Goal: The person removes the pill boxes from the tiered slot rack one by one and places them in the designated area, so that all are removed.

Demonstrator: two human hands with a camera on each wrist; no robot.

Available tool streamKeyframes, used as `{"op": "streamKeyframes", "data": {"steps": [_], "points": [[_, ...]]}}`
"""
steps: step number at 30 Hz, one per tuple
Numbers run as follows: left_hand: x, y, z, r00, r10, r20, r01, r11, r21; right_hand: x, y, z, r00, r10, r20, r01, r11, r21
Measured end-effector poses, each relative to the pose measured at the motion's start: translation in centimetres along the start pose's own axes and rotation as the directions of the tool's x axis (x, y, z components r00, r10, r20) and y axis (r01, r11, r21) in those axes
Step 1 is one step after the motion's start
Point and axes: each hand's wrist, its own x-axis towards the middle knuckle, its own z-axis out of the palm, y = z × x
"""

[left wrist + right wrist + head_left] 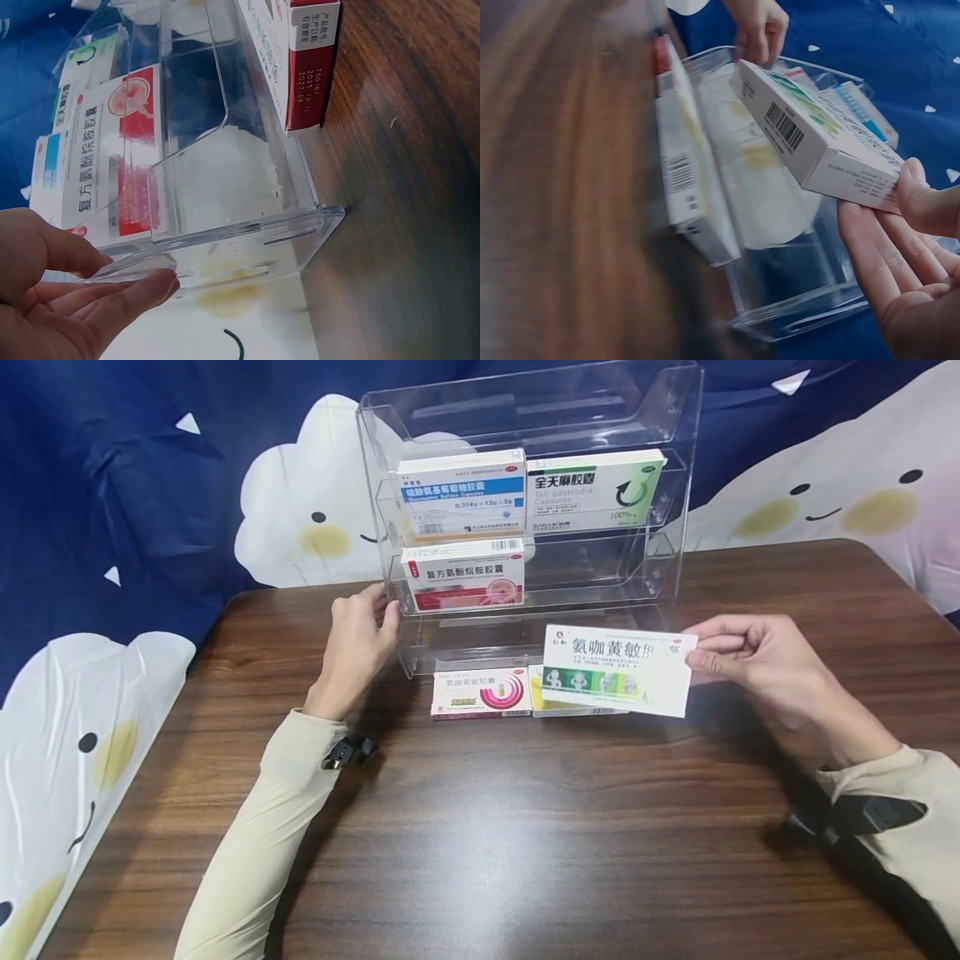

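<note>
A clear acrylic tiered rack (525, 414) stands upright at the back of the table. My left hand (358, 639) grips its left side panel between thumb and fingers, as the left wrist view also shows. With my right hand (772, 668) I hold a white and green medicine box (600, 647) by its right end, thumb in front and fingers behind. That box is tilted and raised before the rack's lower right. Behind it a yellow and white medicine box (551, 703) is partly hidden. Beside that stands a pink and white medicine box (468, 693).
The rack's upper tier holds a blue and white box (461, 497) and a green and white box (600, 497). One tier down, a red and white box (465, 577) is at the left. A dark wooden table (480, 852) extends in front, with a patterned blue cloth (135, 460) behind.
</note>
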Motion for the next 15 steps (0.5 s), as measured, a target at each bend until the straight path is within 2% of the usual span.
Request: {"op": "streamKeyframes", "data": {"steps": [3,6,9,15], "points": [[0.0,0.0,0.0,1.0,0.006,-0.004,-0.006,1.0,0.002,-0.7,1.1,-0.2,0.998,0.061,0.034,-0.062,0.998,0.016],[0.0,-0.1,0.0,1.0,0.013,-0.004,-0.013,1.0,-0.001,-1.4,1.6,0.2,0.991,0.128,0.047,-0.124,0.989,-0.078],[0.0,-0.1,0.0,1.0,0.013,-0.002,-0.013,1.0,-0.008,-1.8,2.3,0.5,0.983,0.165,0.084,-0.154,0.98,-0.129],[0.0,-0.1,0.1,1.0,0.009,-0.002,-0.009,1.0,-0.004,-2.3,3.6,0.7,0.967,0.197,0.165,-0.188,0.98,-0.066]]}}
